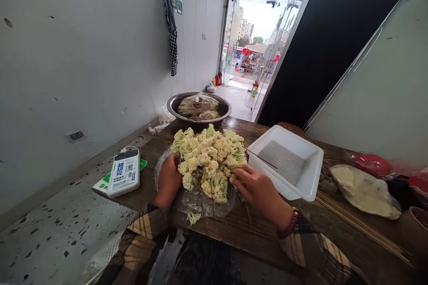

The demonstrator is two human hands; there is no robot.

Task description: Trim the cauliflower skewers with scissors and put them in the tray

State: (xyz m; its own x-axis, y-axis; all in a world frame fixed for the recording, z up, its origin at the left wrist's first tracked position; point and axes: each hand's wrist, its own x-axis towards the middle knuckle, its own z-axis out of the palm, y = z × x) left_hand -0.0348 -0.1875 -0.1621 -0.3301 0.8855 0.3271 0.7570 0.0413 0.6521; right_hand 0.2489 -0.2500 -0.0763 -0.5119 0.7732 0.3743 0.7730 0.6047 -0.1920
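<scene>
A heap of cauliflower florets (209,156) lies on a clear plastic bag (203,202) on the wooden table (257,231). My left hand (168,181) is closed at the heap's left edge, fingers curled around the bag and a floret. At the heap's right edge my right hand (257,191) pinches a floret; a thin bamboo skewer (261,156) points away from it over the white tray. One loose floret (194,217) sits near the table's front edge.
An empty white plastic tray (302,187) stands right of the heap. A metal basin (174,104) with bagged food sits behind. A power bank (123,173) lies at the left. Bamboo skewers (354,222) and bagged foods (364,191) lie at right. Open doorway beyond.
</scene>
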